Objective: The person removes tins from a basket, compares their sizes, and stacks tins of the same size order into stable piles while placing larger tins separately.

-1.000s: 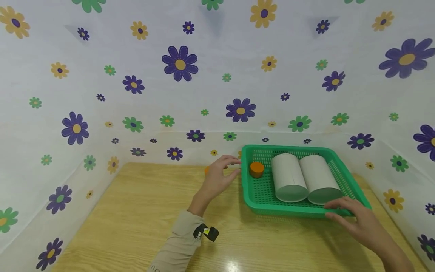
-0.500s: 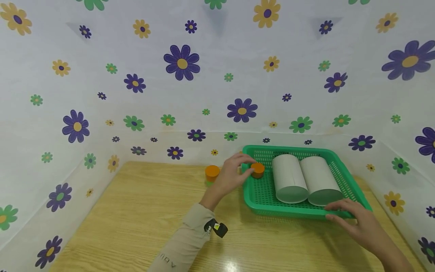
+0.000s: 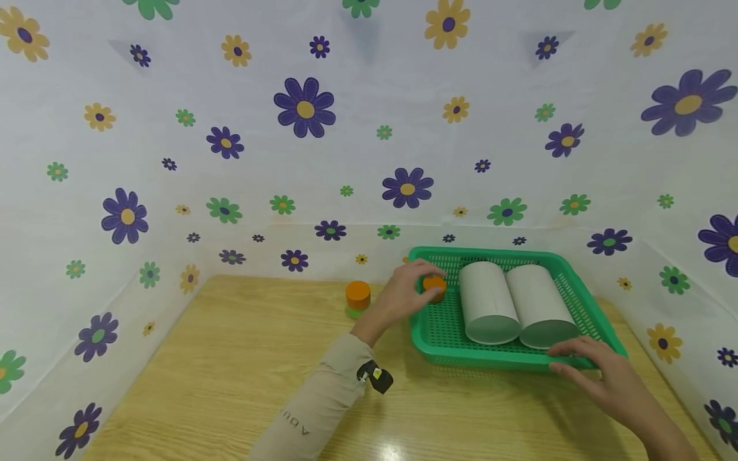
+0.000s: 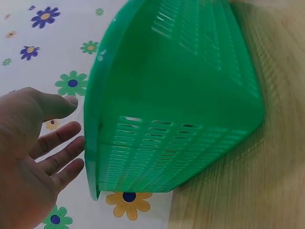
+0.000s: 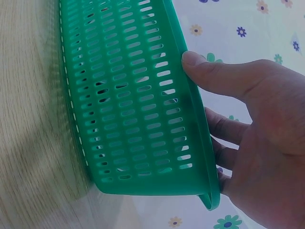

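A green plastic basket (image 3: 478, 356) stands on the table, holding two white cylinders (image 3: 489, 298) (image 3: 539, 301) side by side and a small orange disc (image 3: 430, 283) near its left wall. My left hand (image 3: 401, 294) reaches over the left rim. Its thumb and fingertips are around the disc, partly covering it; no firm pinch shows. In the left wrist view the basket wall hides the disc, and the left hand (image 4: 33, 143) has loosely spread fingers. At the front right corner my right hand (image 3: 611, 378) grips the rim, thumb outside and fingers behind the edge in the right wrist view.
Left of the basket, another orange disc (image 3: 358, 293) sits on a green piece (image 3: 354, 314) near the back of the wooden table (image 3: 242, 358). Flower-printed sheeting (image 3: 346, 153) encloses the table behind and at both sides.
My left hand has moved right, from beside the basket to over its left rim and around the orange disc, uncovering the other orange disc. My right hand stays at the rim.
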The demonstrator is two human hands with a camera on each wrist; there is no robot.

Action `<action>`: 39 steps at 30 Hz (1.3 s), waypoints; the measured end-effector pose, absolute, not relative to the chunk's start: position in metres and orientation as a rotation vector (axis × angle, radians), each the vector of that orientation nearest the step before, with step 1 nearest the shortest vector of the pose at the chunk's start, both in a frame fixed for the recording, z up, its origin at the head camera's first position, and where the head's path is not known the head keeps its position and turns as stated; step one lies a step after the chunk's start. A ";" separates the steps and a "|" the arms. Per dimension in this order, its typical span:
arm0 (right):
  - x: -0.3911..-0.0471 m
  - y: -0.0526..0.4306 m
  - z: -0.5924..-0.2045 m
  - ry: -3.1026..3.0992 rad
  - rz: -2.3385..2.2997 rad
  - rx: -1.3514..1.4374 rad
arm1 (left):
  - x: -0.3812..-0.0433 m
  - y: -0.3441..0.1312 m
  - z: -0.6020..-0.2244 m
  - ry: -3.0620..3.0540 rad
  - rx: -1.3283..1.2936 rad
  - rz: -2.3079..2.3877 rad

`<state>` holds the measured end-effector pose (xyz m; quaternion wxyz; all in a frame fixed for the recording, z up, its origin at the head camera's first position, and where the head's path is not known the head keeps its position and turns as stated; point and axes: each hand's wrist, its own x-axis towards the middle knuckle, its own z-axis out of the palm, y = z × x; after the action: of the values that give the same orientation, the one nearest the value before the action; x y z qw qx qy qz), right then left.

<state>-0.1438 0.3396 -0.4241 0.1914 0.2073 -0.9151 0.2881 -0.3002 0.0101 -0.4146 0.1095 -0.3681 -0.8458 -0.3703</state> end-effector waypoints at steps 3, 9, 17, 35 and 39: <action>-0.145 0.340 -0.424 -2.569 0.799 0.576 | -0.306 0.016 -0.413 -2.540 -1.096 -1.033; -0.144 0.339 -0.423 -2.582 0.778 0.563 | -0.317 0.025 -0.415 -2.671 -1.096 -0.888; -0.143 0.341 -0.424 -2.568 0.763 0.556 | -0.328 0.042 -0.422 -2.804 -1.125 -0.573; -0.144 0.343 -0.426 -2.567 0.771 0.537 | -0.341 0.068 -0.432 -2.961 -1.008 0.178; -0.144 0.343 -0.426 -2.554 0.766 0.558 | -0.341 0.073 -0.433 -2.994 -0.968 0.323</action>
<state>-0.1441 0.3433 -0.4261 0.2071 0.2005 -0.9171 0.2752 -0.3405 0.0729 -0.4331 -0.0109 -0.3059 -0.9465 0.1021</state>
